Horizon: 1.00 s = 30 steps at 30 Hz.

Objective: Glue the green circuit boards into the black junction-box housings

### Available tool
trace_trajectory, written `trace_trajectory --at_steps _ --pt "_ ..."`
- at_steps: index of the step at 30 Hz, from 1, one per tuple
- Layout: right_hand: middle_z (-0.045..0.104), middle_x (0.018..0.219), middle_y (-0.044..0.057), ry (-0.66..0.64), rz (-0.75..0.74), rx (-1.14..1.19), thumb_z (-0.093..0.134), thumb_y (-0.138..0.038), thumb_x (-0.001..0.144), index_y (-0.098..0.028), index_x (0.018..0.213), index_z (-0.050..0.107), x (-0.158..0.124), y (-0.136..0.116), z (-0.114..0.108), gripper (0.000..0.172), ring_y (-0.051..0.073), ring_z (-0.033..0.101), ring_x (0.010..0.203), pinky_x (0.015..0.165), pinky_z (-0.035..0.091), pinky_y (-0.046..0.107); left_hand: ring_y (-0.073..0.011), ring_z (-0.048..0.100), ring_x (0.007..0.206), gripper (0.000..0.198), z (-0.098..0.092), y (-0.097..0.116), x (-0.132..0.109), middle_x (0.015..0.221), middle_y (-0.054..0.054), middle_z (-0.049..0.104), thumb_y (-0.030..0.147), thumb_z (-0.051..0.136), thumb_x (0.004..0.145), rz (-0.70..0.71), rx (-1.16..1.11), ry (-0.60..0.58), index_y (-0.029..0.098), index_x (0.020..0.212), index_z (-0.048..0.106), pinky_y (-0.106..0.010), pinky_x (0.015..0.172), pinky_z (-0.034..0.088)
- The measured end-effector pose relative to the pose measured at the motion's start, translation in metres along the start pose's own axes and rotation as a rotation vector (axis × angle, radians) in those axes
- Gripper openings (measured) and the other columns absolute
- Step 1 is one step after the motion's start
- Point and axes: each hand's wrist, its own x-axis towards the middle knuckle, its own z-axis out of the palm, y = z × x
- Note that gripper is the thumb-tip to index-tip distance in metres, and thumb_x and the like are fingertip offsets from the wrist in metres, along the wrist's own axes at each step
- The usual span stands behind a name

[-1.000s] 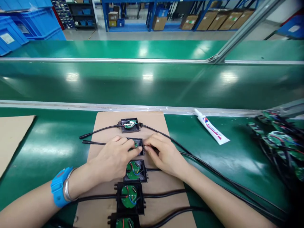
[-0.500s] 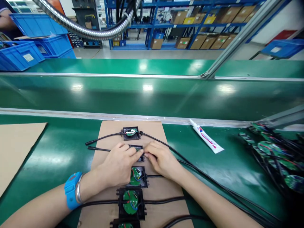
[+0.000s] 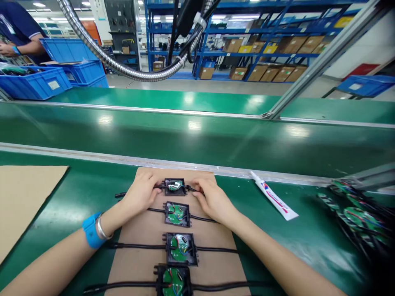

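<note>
Several small black boxes with green circuit boards and black cables lie in a column on a brown cardboard sheet (image 3: 138, 255). My left hand (image 3: 141, 192) and my right hand (image 3: 211, 199) flank the farthest box (image 3: 175, 186), each pinching the black cable where it leaves that box. Below it lie a second box (image 3: 177, 214), a third box (image 3: 181, 248) and a fourth box (image 3: 173, 281). A blue wristband (image 3: 91, 230) is on my left wrist.
A white glue tube (image 3: 274, 196) lies right of the cardboard. A heap of green boards with cables (image 3: 358, 216) fills the right side. Another cardboard sheet (image 3: 24, 197) is at the left. Behind run a green conveyor (image 3: 197, 135), blue bins (image 3: 37, 82), a flexible metal hose (image 3: 123, 68) and a person's sleeve (image 3: 18, 24).
Both hands left the second box and moved up to the farthest one. The camera tilted up, so more of the hall shows and the boxes sit lower in view.
</note>
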Motion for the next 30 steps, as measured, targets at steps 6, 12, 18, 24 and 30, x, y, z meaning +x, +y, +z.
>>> trace_trajectory --at_steps 6,12,18,24,30 --pt "0.062 0.087 0.008 -0.192 -0.05 -0.068 0.035 -0.013 0.089 -0.016 0.093 0.058 -0.005 -0.035 -0.041 0.024 0.019 0.06 0.078 0.071 0.046 0.032 -0.0159 0.063 0.069 0.021 -0.014 0.004 -0.001 0.079 -0.001 0.067 0.022 0.043 0.094 -0.028 -0.025 -0.1 0.018 0.085 0.06 -0.024 0.059 0.045" --pt "0.06 0.072 0.007 -0.308 -0.057 -0.305 0.041 -0.012 0.082 -0.017 0.072 0.057 0.024 -0.061 -0.054 0.019 0.019 0.057 0.067 0.063 0.039 0.031 -0.0211 0.065 0.07 0.024 -0.015 0.01 0.013 0.08 -0.005 0.07 0.022 0.044 0.094 -0.009 0.046 -0.179 0.016 0.083 0.065 -0.03 0.063 0.047" --pt "0.066 0.076 0.009 -0.385 -0.077 -0.408 0.047 -0.013 0.078 -0.016 0.069 0.06 0.046 -0.058 -0.04 0.016 0.021 0.061 0.07 0.064 0.039 0.03 -0.0238 0.067 0.073 0.023 -0.006 0.008 0.024 0.083 -0.01 0.071 0.02 0.046 0.092 0.009 0.115 -0.236 0.013 0.084 0.066 -0.033 0.067 0.05" --pt "0.069 0.086 0.01 -0.426 -0.055 -0.453 0.046 -0.016 0.081 -0.016 0.077 0.061 0.052 -0.059 -0.044 0.016 0.023 0.064 0.076 0.065 0.04 0.031 -0.0245 0.067 0.074 0.024 -0.012 0.012 0.028 0.082 -0.009 0.071 0.023 0.044 0.093 -0.026 0.16 -0.254 0.014 0.085 0.065 -0.033 0.066 0.051" --pt "0.07 0.09 0.01 -0.448 -0.022 -0.472 0.046 -0.017 0.081 -0.016 0.081 0.063 0.053 -0.054 -0.037 0.017 0.025 0.065 0.08 0.065 0.041 0.031 -0.0285 0.067 0.075 0.024 -0.012 0.016 0.033 0.082 -0.012 0.071 0.023 0.045 0.093 -0.06 0.2 -0.252 0.014 0.085 0.066 -0.037 0.067 0.051"
